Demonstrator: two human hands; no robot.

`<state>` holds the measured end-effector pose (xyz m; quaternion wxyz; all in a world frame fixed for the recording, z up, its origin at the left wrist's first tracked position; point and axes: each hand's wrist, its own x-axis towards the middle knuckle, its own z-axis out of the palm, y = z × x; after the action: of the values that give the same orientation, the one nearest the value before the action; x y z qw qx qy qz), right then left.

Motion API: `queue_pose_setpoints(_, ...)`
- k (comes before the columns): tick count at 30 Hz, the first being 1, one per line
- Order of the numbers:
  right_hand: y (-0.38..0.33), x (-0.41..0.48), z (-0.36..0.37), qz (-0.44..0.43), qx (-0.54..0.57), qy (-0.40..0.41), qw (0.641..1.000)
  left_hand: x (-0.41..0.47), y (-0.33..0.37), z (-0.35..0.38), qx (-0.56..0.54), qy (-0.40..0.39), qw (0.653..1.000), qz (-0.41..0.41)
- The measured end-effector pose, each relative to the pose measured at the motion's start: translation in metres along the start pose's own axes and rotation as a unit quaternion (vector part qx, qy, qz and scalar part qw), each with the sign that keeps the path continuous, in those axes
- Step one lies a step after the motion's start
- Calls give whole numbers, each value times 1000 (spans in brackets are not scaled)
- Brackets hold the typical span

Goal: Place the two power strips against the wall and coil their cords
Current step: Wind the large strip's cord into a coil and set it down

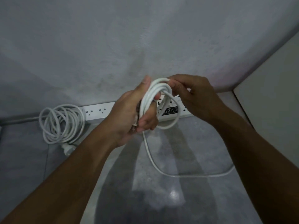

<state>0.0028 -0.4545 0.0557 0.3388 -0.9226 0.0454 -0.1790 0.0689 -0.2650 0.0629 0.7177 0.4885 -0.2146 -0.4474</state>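
Note:
Two white power strips lie end to end along the foot of the grey wall: the left strip [98, 111] and the right strip [171, 109], which has a dark USB panel and is partly hidden behind my hands. The left strip's cord [62, 122] rests coiled on the floor, its plug [68, 148] in front of it. My left hand [129, 117] grips a bundle of white cord loops [155, 97]. My right hand [194, 96] pinches the top of the same loops. The rest of this cord [161, 170] trails loose across the floor to the right.
The floor [186, 143] is glossy grey tile with reflections. A pale cabinet or panel [267, 97] stands at the right, meeting the wall in the corner. A dark edge shows at the far left.

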Motion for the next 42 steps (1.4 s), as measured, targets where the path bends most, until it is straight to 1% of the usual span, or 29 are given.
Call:
queue_pose_setpoints(3,4,-7,13,75,-3,-13,997,2,4,-1,-71,18,997,27)
queue_pose_setpoints(7,6,-22,27,148,-8,-83,985,8,15,-6,-142,44,986,80)
queue_pose_setpoints(9,8,-33,35,156,-7,-127,980,12,21,-11,-154,69,979,111)
queue_pose_setpoints(12,7,-49,48,137,7,-185,973,17,24,-20,-135,121,973,145)
queue_pose_setpoints(15,-7,-58,54,105,5,-206,973,20,18,-22,-50,198,966,158)
queue_pose_setpoints(17,-20,-58,50,73,-20,-228,971,19,12,-21,35,248,955,158)
queue_pose_setpoints(19,-34,-52,43,46,-29,-248,967,17,5,-21,130,277,940,154)
queue_pose_setpoints(22,-50,-40,30,-11,-60,-247,967,15,-4,-22,228,285,918,155)
queue_pose_setpoints(25,-62,-28,14,-51,-105,-216,969,13,-7,-18,324,276,893,149)
queue_pose_setpoints(28,-69,-16,-7,-82,-113,-195,971,9,-6,-8,410,261,869,97)
queue_pose_setpoints(30,-68,-7,-24,-91,-114,-175,974,6,-6,-2,418,229,877,55)
queue_pose_setpoints(32,-61,2,-40,-84,-111,-137,981,3,-6,-1,390,188,901,20)
queue_pose_setpoints(36,-42,11,-48,-67,-21,-95,993,-5,0,-1,327,118,936,-51)
queue_pose_setpoints(39,-23,12,-32,-24,76,-75,994,-9,2,-2,213,52,974,-58)
queue_pose_setpoints(42,-11,7,-11,4,151,-31,988,-7,2,-2,103,18,993,-50)
